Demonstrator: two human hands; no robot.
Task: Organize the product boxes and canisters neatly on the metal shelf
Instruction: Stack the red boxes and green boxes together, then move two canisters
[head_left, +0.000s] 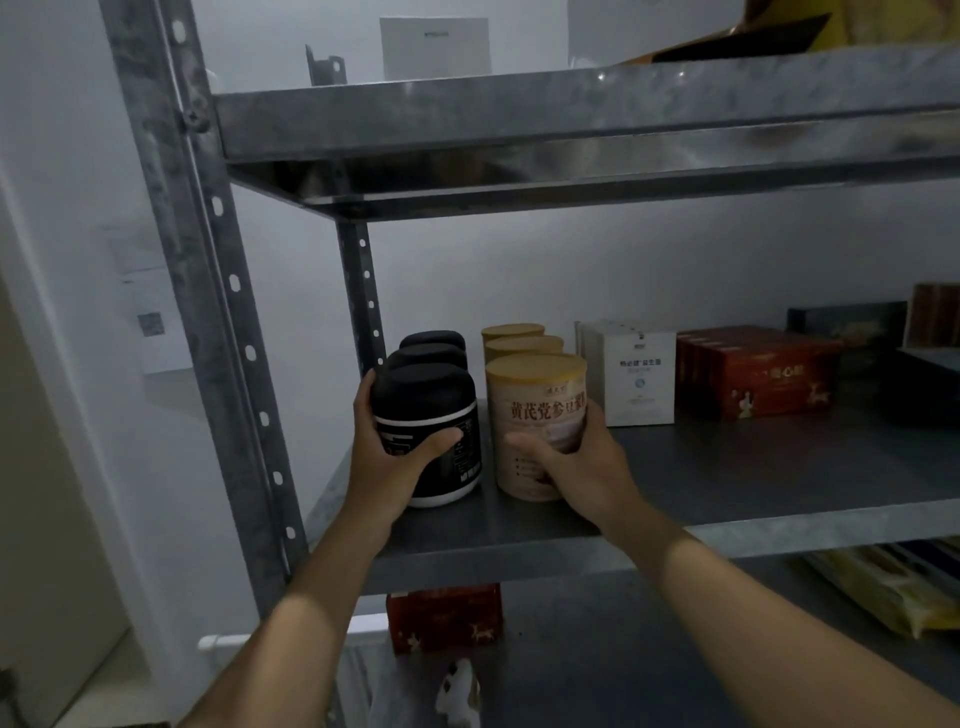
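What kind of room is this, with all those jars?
Probably a storeroom: a bare metal shelf holds matching black canisters, tan canisters and red boxes lined up in rows, like stock.

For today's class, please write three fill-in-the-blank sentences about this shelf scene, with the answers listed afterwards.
The left hand grips the front ___ jar.
The right hand grips the front beige canister, first in a row of ___.
The white boxes stand directly ___ of the red boxes.
Missing words: black, three, left.
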